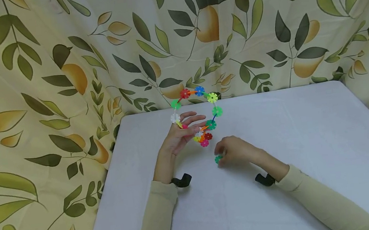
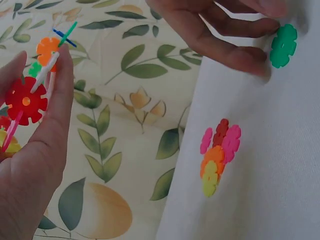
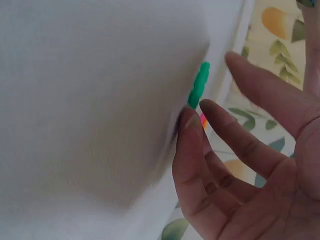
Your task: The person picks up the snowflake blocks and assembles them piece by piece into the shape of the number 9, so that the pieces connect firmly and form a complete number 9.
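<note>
My left hand (image 1: 181, 132) holds a ring of linked plastic flower discs (image 1: 185, 93) up over the table, gripped near its lower left part between thumb and fingers. The discs are notched and many-coloured; a red disc (image 2: 26, 101) shows by the left thumb in the left wrist view. My right hand (image 1: 239, 151) is low over the table to the right, fingertips right at the edge of a single green disc (image 3: 199, 85). In the right wrist view one digit stands apart from that disc, and the fingers bend loosely beside it.
Several loose discs in pink, red, orange and yellow (image 2: 210, 177) lie close together on the white-covered table (image 1: 293, 128). A leaf-and-fruit patterned curtain (image 1: 254, 60) hangs behind and to the left. Dark wrist mounts (image 1: 265, 179) stick out at both cuffs.
</note>
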The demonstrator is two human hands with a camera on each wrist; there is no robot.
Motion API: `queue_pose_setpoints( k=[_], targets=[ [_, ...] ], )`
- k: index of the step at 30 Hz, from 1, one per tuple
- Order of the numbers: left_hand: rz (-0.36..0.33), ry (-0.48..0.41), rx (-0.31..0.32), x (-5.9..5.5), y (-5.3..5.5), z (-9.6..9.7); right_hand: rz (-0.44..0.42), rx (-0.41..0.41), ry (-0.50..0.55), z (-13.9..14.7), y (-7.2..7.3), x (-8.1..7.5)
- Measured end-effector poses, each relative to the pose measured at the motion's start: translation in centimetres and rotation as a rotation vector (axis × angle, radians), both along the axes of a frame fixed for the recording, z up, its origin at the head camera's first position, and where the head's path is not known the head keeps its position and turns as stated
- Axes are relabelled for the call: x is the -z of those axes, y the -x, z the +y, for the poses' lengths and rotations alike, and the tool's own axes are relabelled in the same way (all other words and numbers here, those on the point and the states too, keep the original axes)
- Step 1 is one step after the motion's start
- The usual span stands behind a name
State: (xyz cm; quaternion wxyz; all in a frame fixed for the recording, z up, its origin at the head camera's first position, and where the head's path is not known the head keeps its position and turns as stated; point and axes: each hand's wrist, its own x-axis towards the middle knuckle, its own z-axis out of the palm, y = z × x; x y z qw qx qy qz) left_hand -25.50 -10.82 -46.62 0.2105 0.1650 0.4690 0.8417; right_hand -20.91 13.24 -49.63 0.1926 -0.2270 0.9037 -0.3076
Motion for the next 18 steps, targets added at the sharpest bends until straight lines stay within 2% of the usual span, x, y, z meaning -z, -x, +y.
queue_pose_setpoints(
  k=[4, 7, 15, 18],
  targets=[
    [0.011, 0.031, -0.021, 0.11, 0.05, 0.11, 0.071, 0.008, -0.067, -0.54, -0.59, 0.46],
    [0.021, 0.064, -0.040, 0.23, 0.11, 0.14, 0.094, 0.007, -0.076, -0.77, -0.86, 0.53],
    [0.041, 0.101, -0.066, 0.34, 0.27, 0.20, 0.049, 0.030, 0.034, -0.46, -0.77, 0.16],
    [0.047, 0.093, -0.076, 0.32, 0.31, 0.20, 0.067, 0.043, 0.073, -0.16, -0.61, -0.13]
  ],
)
